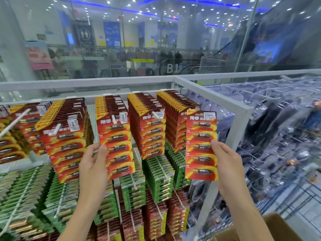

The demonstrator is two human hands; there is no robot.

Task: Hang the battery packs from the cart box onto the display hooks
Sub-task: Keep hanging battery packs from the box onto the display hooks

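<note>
The right hand pinches a red battery pack by its right edge, holding it upright just right of the far-right hook row. The left hand grips the left edge of the front pack hanging on a hook. Green packs hang below. A cardboard box sits near right.

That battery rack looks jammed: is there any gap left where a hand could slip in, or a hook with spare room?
Mostly crowded: the red packs and green packs fill their hooks nearly to the tips. Bare spots: the long hook at far left, and white back panel between the red stacks. The right hand holds a pack beside the white frame post.
</note>
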